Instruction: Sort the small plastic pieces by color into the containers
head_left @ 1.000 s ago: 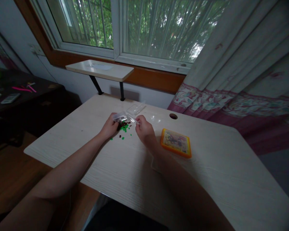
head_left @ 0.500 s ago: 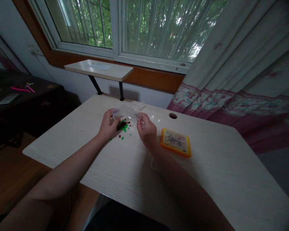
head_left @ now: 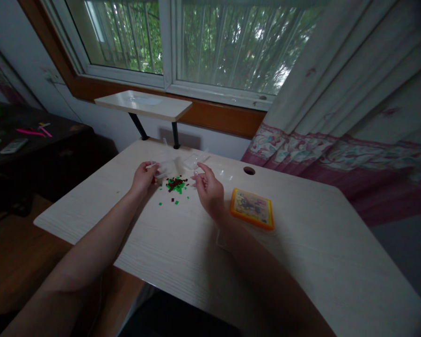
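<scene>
my left grip (head_left: 143, 179) holds a clear box (head_left: 166, 167), my right grip (head_left: 211, 193) looks wide; bits (head_left: 176, 184) between lie out, mixed.

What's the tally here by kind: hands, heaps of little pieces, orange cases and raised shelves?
Left hand and right hand: 2
Heap of green and dark pieces: 1
Orange case: 1
Raised shelf: 1
Total: 5

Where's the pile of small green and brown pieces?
Head view, left of centre: the small green and brown pieces lie piled on the pale wood-grain table, between the left hand and right hand.
</scene>
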The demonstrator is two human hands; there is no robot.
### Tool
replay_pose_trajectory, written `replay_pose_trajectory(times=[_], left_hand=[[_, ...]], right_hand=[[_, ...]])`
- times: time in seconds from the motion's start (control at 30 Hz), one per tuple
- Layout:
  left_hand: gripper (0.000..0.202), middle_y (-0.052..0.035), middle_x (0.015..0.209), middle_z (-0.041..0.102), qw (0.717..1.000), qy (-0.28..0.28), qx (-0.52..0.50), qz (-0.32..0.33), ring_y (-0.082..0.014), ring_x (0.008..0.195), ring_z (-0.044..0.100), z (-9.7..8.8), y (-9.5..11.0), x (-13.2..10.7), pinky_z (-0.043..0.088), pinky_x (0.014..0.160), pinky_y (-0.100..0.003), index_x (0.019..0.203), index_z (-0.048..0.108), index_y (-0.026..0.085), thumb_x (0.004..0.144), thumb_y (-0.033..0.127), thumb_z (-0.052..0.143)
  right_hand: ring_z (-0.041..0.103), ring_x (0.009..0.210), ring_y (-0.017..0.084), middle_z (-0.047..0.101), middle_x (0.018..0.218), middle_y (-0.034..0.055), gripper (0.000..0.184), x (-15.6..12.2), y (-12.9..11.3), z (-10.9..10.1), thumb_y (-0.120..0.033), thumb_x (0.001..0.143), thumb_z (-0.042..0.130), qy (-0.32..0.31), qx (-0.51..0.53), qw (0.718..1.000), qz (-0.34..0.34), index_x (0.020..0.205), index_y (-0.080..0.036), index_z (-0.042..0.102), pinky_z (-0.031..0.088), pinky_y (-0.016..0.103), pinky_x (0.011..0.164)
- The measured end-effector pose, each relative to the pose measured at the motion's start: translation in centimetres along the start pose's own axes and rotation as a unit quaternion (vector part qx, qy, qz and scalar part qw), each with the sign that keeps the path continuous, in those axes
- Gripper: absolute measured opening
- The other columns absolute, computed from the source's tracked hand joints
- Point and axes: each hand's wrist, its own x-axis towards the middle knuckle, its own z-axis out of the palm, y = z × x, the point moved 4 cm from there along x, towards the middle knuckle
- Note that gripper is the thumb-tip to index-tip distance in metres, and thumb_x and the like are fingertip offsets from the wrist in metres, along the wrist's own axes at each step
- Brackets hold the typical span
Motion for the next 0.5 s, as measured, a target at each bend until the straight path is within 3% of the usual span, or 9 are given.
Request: replay_pose_trajectory(times=[0.17, 0.27, 0.37, 0.5], left_hand=[[0.031, -0.0041, 0.075, 0.065, 0.996, -0.009, 0.085, -0.008, -0.0065, 0.042, 0.046, 0.3, 0.5, 3.2, 0.043, 0.047, -0.022, 0.095, 0.056, 0.015, 0.085, 0.044, 0.063], [0.032, -0.0032, 0.069, 0.064, 0.987, -0.010, 0.160, -0.014, -0.0094, 0.043, 0.046, 1.0, 1.4, 6.1, 0.040, 0.047, -0.024, 0.085, 0.061, 0.015, 0.083, 0.046, 0.065], [0.034, -0.0027, 0.060, 0.061, 0.973, -0.008, 0.230, -0.018, -0.0145, 0.047, 0.050, 1.7, 2.1, 8.6, 0.039, 0.049, -0.026, 0.078, 0.064, 0.014, 0.082, 0.048, 0.066], [0.036, -0.0029, 0.053, 0.058, 0.954, -0.008, 0.298, -0.007, -0.0202, 0.055, 0.057, 2.9, 2.7, 10.4, 0.040, 0.054, -0.028, 0.081, 0.067, 0.014, 0.083, 0.050, 0.066]], right_hand=[[0.071, 0.079, 0.015, 0.076, 0.093, 0.0022, 0.032, 0.7, -1.1, -0.7, -0.033, 0.097, 0.048, -0.042, -0.067, 0.997, 0.015, 0.124, -0.023, 0.062, 0.054, 0.027, 0.075], [0.072, 0.082, 0.018, 0.077, 0.093, 0.0012, 0.023, 1.7, -1.6, -2.4, -0.030, 0.093, 0.053, -0.094, -0.096, 0.990, 0.033, 0.109, -0.026, 0.069, 0.054, 0.029, 0.075], [0.072, 0.081, 0.018, 0.077, 0.091, 0.0020, 0.019, 3.0, -1.9, -5.7, -0.034, 0.092, 0.057, -0.106, -0.070, 0.991, 0.044, 0.102, -0.026, 0.071, 0.056, 0.029, 0.074], [0.072, 0.080, 0.017, 0.076, 0.089, 0.0046, 0.028, 3.9, -2.7, -11.9, -0.043, 0.093, 0.056, -0.043, 0.020, 0.998, 0.041, 0.105, -0.022, 0.070, 0.058, 0.029, 0.073]])
